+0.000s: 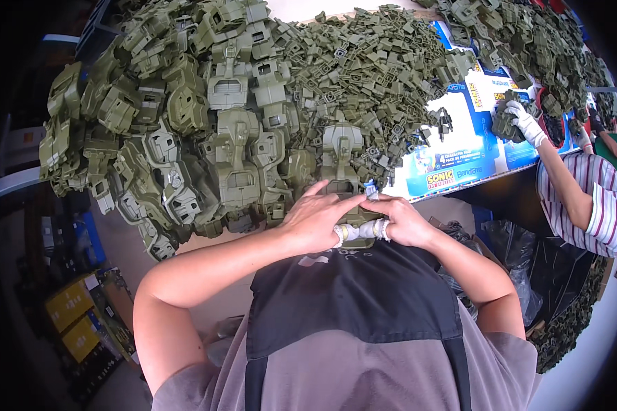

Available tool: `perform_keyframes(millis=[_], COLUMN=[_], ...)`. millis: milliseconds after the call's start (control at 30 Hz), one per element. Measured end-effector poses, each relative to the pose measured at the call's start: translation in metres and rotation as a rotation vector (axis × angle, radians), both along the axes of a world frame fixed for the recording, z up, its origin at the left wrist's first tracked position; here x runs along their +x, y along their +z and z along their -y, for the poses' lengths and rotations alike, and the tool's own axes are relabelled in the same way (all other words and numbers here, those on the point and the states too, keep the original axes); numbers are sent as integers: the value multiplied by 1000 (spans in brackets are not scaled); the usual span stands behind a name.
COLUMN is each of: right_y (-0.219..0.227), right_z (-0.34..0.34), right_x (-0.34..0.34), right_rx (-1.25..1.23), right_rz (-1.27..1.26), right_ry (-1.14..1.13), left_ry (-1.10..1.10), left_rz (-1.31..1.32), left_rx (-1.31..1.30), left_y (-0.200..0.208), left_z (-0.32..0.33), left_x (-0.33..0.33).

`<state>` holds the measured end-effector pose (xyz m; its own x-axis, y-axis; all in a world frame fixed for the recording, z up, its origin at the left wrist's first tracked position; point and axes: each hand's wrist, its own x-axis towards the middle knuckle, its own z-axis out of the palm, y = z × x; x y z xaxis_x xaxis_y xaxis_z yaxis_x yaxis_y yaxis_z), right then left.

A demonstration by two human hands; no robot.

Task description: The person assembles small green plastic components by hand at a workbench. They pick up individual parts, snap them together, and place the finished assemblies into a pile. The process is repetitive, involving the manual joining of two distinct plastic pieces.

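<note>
An olive-green moulded plastic vehicle shell (341,170) lies at the near table edge, its near end close to my apron. My left hand (314,220) grips its left side, with one finger stretched across toward the other hand. From the right, my right hand (403,220) bears on the same shell, fingers bent over it. White wraps cover both thumbs, which meet near the shell's near end. A small bluish-white bit (370,188) shows by my right fingertips; I cannot tell whether it is a finger wrap. Whatever lies under the fingers is hidden.
Stacked green vehicle shells (236,147) rise at the left. Beyond my hands spreads a heap of small green parts (363,65). Printed blue-and-white cardboard (452,154) covers the table at right. A co-worker's white-gloved hand (524,123) holds a dark green part. Yellow boxes (72,312) stand low at left.
</note>
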<state>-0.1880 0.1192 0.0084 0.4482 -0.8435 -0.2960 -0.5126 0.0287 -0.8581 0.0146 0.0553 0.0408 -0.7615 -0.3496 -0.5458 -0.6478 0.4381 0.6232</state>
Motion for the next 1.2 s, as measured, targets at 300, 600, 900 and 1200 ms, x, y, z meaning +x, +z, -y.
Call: perform_keyframes(millis=[300,600,900,1200], right_y=[-8,-13,46,23], right_z=[8,6,34,56], right_x=[0,-38,10,23], right_rx=[134,274,-366,-75], right_rz=[96,288,6,306], right_ry=[-4,-215,10,201], left_ry=[98,240,635,613], left_rz=[-44,-136,-352,-366], left_rx=[52,-11,236,105], left_y=[-17,41,2,6], left_z=[3,45,-13,-19], left_x=[5,25,52,42])
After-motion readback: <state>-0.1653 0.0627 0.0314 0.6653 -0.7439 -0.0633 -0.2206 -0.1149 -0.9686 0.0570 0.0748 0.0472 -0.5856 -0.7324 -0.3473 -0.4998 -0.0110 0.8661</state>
